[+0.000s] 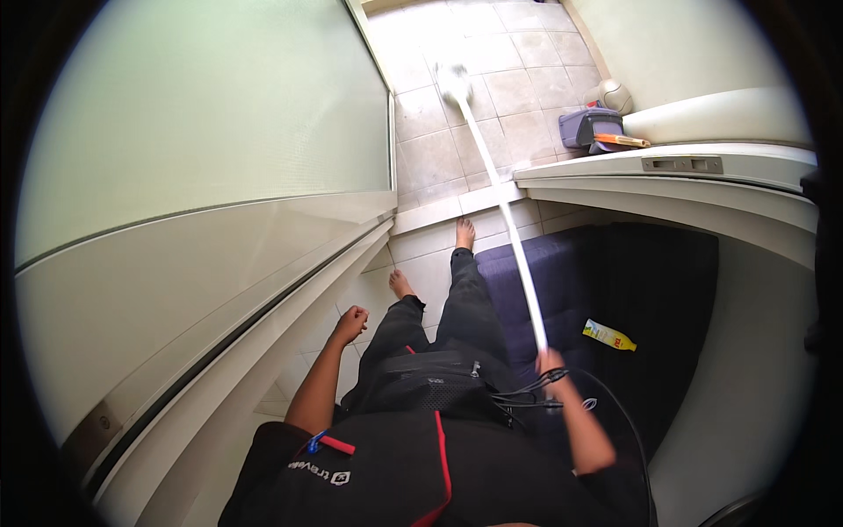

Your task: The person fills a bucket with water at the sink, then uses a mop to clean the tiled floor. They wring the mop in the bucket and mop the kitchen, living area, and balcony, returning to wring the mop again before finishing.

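My right hand (pixel 552 369) is closed around the lower end of a long white pole (pixel 506 211), which reaches away through a doorway. At the pole's far end a round, blurred white and greyish head (pixel 454 80), perhaps a mop or brush, is over the tiled floor (pixel 421 155) beyond the sill. Nothing shows in my left hand (pixel 353 323), which hangs beside my left thigh with its fingers curled in.
A frosted-glass door panel (pixel 250 105) stands left, a door edge with a metal latch plate (pixel 682 165) right. Beyond lie a purple-grey plastic container (pixel 586 128) and a ball (pixel 615 97). A yellow bottle (pixel 610 335) rests on a dark cushion (pixel 560 283). Cables (pixel 527 395) hang near my right wrist.
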Tool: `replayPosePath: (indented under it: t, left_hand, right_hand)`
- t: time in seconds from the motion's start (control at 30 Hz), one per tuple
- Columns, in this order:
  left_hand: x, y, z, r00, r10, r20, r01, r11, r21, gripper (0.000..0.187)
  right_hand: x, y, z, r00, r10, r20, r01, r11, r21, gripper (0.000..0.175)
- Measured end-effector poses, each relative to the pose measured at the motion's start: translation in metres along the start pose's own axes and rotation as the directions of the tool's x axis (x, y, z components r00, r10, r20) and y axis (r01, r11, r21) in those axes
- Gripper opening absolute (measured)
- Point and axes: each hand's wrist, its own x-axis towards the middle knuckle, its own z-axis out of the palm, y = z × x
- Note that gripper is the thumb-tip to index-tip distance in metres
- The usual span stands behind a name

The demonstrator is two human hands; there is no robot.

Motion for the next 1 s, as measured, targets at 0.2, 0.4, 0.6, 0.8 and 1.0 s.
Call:
replayPosePath:
  t: [0.2, 0.4, 0.6, 0.8, 1.0]
  left_hand:
    - [0.022, -0.045, -0.005, 0.991, -0.134, 0.032, 0.122, 0.963, 0.240, 0.034]
    - [0.002, -0.030, -0.012, 0.985, -0.173, -0.029, 0.171, 0.984, -0.054, 0.031]
    - [-0.037, 0.001, -0.015, 0.977, -0.196, -0.087, 0.171, 0.957, -0.234, 0.025]
    - [-0.045, -0.005, -0.019, 0.979, -0.188, -0.082, 0.180, 0.979, -0.101, 0.026]
    - [-0.006, -0.026, -0.030, 0.977, -0.213, 0.004, 0.213, 0.975, -0.059, 0.029]
  right_hand:
    - [-0.255, -0.018, 0.043, 0.935, 0.355, -0.009, -0.354, 0.934, 0.035, 0.036]
    - [-0.071, -0.070, 0.010, 0.958, -0.225, -0.178, 0.234, 0.972, 0.035, 0.033]
    - [0.295, -0.196, -0.103, 0.988, 0.116, 0.098, -0.144, 0.921, 0.362, 0.059]
    - [0.410, -0.215, -0.135, 0.972, 0.146, 0.186, -0.214, 0.880, 0.425, 0.070]
    - [0.112, -0.056, -0.038, 0.970, 0.201, 0.140, -0.240, 0.890, 0.388, 0.067]
